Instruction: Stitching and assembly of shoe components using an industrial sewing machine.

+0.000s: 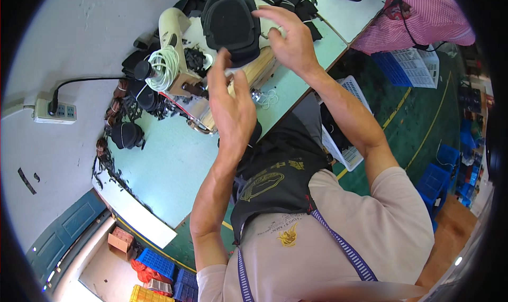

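A stack of black padded, rounded pieces [230, 24] lies on the worktable at the far end, beside a cream-coloured curved machine arm [172, 29]. My right hand [293, 43] is at the right edge of the stack, fingers spread and curved. Its index fingertip meets or nearly meets that edge. Nearer to me, my left hand [232, 106] is raised below the stack, fingers apart and nothing in them. Behind it, a wooden block [260, 73] and metal machine parts are partly covered. A coil of white cord [163, 68] hangs by the machine arm.
Black scraps and tied bundles line the wall side of the pale green table [159, 170]. A bundled black roll [127, 135] sits at left. A white power strip [55, 111] is on the wall. To the right are a white basket [349, 148] and a person in pink checked clothing [418, 16].
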Demonstrator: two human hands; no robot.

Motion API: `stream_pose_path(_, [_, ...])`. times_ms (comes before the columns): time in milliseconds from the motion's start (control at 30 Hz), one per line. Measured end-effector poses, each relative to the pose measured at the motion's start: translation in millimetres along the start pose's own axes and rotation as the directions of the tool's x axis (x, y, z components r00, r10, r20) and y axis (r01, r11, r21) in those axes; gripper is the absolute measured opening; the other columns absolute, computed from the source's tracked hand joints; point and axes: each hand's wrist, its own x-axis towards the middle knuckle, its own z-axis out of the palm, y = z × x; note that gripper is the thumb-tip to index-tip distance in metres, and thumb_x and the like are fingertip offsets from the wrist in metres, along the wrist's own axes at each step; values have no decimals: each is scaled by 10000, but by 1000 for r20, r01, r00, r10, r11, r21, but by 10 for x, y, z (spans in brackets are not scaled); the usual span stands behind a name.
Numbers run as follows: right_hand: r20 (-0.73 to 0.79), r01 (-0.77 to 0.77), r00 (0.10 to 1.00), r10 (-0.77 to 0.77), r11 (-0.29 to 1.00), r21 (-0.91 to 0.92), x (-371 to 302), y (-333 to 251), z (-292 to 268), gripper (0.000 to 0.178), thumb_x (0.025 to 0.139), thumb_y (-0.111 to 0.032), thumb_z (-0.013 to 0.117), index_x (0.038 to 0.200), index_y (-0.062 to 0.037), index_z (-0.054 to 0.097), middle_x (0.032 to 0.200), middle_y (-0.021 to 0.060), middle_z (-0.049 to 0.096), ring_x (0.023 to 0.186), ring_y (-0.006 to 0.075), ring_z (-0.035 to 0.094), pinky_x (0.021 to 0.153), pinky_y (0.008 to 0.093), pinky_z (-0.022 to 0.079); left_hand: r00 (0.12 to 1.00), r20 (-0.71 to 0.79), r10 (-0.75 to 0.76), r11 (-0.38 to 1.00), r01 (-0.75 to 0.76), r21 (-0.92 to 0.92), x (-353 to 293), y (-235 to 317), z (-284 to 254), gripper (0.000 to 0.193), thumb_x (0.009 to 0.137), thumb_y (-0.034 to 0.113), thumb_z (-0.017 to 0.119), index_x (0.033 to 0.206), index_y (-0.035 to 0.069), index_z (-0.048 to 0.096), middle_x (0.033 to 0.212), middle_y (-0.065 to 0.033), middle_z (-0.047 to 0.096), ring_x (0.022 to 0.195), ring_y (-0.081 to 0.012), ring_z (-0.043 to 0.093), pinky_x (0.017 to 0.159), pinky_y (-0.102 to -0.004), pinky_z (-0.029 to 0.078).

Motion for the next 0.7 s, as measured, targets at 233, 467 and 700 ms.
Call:
stream_pose_path(233, [347,-806,574,741,439,397,394,-227,57,608,934,-340,688,1422,-18,519,1256,149,655,1103,235,654,894,349,538,947,-195,-255,967,252,-44,1352,-327,172,651,998,244,516,1525,-85,326,1569,-284,370,1443,-351,409,1138,-380,368])
stream_pose_path(467, [441,-833,550,709,501,234,604,314,427,730,786,-331,825,1252,172,572,1213,248,663,1040,322,696,874,402,561,823,124,-555,814,567,-122,1527,-326,288,411,907,255,692,1210,-19,648,1131,-131,698,1004,-228,673,890,-359,523])
stream_pose_path(700, [569,-821,531,627,216,529,523,164,326,494,715,-145,776,1141,89,692,1154,221,694,1027,297,688,891,360,538,736,178,-653,689,675,-264,1470,-229,193,290,780,217,768,1023,73,701,920,-71,686,835,-182,657,717,-318,536])
